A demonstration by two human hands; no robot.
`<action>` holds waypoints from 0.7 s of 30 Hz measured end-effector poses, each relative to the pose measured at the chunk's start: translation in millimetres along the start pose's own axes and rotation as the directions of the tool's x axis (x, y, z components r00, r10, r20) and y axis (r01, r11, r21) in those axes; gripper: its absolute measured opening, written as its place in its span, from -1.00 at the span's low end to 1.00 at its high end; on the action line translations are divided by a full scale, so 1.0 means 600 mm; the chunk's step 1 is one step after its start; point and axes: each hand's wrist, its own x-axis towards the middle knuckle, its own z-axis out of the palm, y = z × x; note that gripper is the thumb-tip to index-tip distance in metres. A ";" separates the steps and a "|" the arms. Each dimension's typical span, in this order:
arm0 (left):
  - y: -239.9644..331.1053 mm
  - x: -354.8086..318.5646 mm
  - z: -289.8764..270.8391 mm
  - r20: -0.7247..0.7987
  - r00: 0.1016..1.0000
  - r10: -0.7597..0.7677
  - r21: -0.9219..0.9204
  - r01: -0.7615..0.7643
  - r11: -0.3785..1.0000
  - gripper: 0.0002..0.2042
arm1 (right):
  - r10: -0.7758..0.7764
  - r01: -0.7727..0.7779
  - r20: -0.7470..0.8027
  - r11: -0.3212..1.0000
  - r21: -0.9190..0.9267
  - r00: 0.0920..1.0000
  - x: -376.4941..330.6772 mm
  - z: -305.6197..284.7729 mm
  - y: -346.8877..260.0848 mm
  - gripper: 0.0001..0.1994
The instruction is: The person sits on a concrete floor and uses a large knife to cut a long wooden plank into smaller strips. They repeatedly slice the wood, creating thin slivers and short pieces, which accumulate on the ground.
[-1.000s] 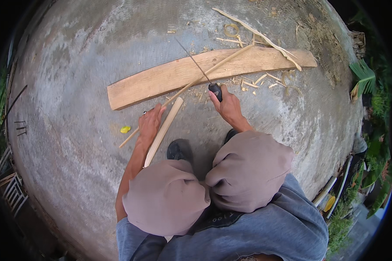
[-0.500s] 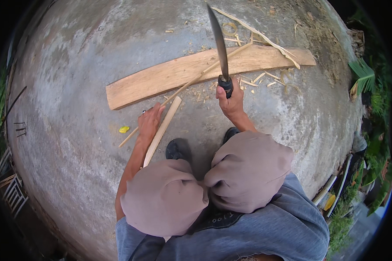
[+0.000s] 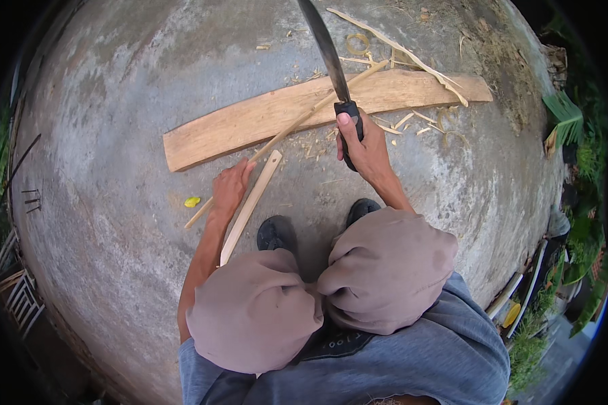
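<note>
Right hand grip: the right hand [image 3: 366, 145] is closed tight around the black handle of a long knife [image 3: 325, 54], thumb laid along the handle.
Left hand grip: the left hand [image 3: 230, 187] is curled round a thin stick [image 3: 297, 121], pinning its near part against the ground.
Stick position: it runs slantwise from beside the left hand up across the wooden board [image 3: 317, 108], its far end past the board's upper edge.
Change: a second ago the blade lay low against the stick; it is now lifted, pointing up and away, clear of the wood. Judged, one cut is finished and the knife is raised for another.
Loose slat: a flat pale slat [image 3: 252, 204] lies just beside the left hand, untouched.
Surface: bare grey concrete floor [image 3: 115, 101], strewn with shavings [image 3: 412, 121] near the board; a small yellow scrap [image 3: 192, 201] lies left.
Surroundings: outdoors, green plants [image 3: 574, 155] along the right rim.
</note>
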 end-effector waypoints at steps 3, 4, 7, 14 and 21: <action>-0.008 0.001 -0.005 -0.081 0.995 0.051 -0.006 -0.051 0.999 -0.70 | -0.258 0.275 -0.169 0.957 0.088 0.951 0.001 0.017 0.035 -0.43; -0.003 0.006 -0.003 -0.057 0.997 0.052 -0.002 -0.052 0.999 -0.70 | -0.143 0.137 -0.088 0.988 -0.073 0.986 0.012 0.017 0.094 -0.43; 0.001 0.017 -0.006 -0.028 0.998 0.056 0.028 -0.055 0.998 -0.72 | 0.291 -0.262 0.099 0.936 -0.234 0.952 0.026 0.012 0.178 -0.36; 0.003 0.007 0.002 -0.067 0.995 0.068 0.011 -0.067 0.998 -0.70 | 0.437 -0.434 0.208 0.899 -0.060 0.875 0.036 -0.019 0.065 -0.29; -0.014 -0.014 -0.017 -0.060 0.998 0.030 0.023 -0.029 0.999 -0.71 | -0.251 0.232 -0.136 0.963 -0.141 0.959 0.010 0.041 0.090 -0.52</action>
